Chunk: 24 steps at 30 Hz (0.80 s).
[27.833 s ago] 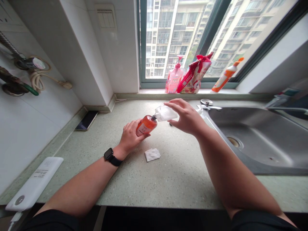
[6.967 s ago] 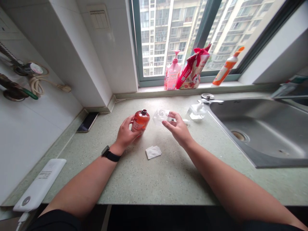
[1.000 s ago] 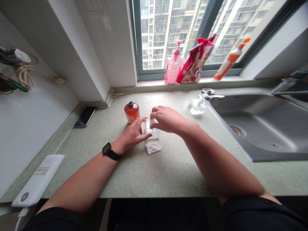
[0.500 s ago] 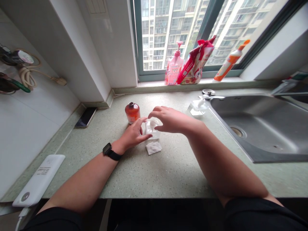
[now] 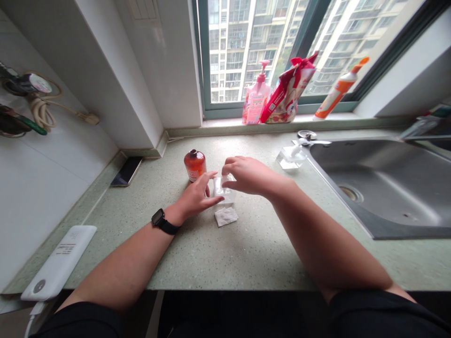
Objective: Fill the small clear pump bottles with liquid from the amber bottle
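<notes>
A clear square bottle [image 5: 224,196] stands on the counter between my hands. My left hand [image 5: 196,197] curves round its left side, thumb along the front and fingers toward the back, steadying it. From the right, my right hand [image 5: 244,174] reaches over the bottle, thumb and fingers closed round its whitish top, which they largely hide. Just behind my left hand is an amber bottle [image 5: 195,164] with its neck uncapped. A folded white tissue [image 5: 226,217] lies in front of the clear bottle.
Near the sink [image 5: 387,188] stands another clear container with a white pump [image 5: 291,157]. A phone [image 5: 127,171] and a white power bank [image 5: 59,263] lie on the left. The sill holds a pink pump bottle [image 5: 256,103], a red bag [image 5: 289,94] and an orange-white bottle [image 5: 336,96].
My right thumb and fingers have drawn closer together round the clear bottle's top, and the hand has shifted slightly to the right. My left hand stays at the bottle's side.
</notes>
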Available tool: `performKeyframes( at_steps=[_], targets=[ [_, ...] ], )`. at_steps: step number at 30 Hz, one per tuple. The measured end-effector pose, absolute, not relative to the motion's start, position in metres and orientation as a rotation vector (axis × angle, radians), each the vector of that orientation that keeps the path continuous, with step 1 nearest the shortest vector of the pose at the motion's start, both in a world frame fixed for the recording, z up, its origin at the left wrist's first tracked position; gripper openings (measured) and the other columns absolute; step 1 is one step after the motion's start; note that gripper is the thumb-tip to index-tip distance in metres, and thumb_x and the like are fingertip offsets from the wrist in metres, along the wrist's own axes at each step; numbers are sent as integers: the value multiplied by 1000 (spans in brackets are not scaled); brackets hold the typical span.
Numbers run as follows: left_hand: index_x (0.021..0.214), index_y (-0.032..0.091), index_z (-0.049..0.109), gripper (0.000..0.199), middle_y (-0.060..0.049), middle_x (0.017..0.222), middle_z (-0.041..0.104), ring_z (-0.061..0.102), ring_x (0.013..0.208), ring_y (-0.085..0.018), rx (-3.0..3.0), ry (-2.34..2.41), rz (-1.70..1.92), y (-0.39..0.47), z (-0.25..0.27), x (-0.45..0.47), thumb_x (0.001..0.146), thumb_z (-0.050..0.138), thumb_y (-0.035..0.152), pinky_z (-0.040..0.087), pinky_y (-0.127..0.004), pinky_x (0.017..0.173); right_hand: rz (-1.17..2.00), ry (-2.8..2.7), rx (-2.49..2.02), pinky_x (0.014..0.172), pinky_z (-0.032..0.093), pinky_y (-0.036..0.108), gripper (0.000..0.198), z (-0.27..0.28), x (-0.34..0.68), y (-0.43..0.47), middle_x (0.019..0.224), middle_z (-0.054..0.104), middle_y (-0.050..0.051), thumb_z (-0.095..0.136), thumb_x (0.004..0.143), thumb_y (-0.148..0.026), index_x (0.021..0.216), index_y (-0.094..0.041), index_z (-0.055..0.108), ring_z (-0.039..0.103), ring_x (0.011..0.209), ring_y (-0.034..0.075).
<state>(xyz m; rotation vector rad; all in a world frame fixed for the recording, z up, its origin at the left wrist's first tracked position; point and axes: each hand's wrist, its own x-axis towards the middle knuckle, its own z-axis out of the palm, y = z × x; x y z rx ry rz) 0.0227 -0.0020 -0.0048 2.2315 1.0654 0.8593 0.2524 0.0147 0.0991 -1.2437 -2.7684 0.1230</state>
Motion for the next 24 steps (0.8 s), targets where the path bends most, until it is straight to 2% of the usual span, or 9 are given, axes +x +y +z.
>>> performKeyframes(
  at_steps=[4,8,13,19,24],
  targets=[
    [158,24,44,80,-15,139,66,64,76,-16,2230,1070,850,-2,-4,23,92,82,49,63,-42,83,101,-2749,-1342,73,43,34,25,100,249,14,109,76,10,77,96,-42,106,-19,79,69,94,25],
    [157,24,45,78,-15,139,66,64,76,-16,2229,1074,852,-2,-4,23,92,81,50,62,-41,82,75,-2744,-1328,79,46,36,31,99,250,13,111,76,11,77,95,-45,113,-20,78,70,99,28],
    [156,24,45,78,-14,141,65,65,76,-16,2238,1073,878,-2,-6,23,92,80,53,61,-40,81,143,-2729,-1193,93,51,38,47,101,256,9,130,71,13,85,86,-32,129,-21,73,67,115,31],
    [154,23,47,76,-13,138,65,64,76,-16,2228,1063,862,-1,-5,23,92,81,52,61,-38,80,223,-2752,-1144,98,51,40,33,98,258,12,129,72,12,76,89,-18,122,-22,77,67,116,29],
    [155,23,46,77,-14,138,66,64,75,-15,2217,1063,853,-2,-3,24,91,82,49,61,-40,81,219,-2770,-1142,95,50,38,27,94,257,16,123,73,11,75,91,-18,118,-20,79,67,114,28]
  ],
)
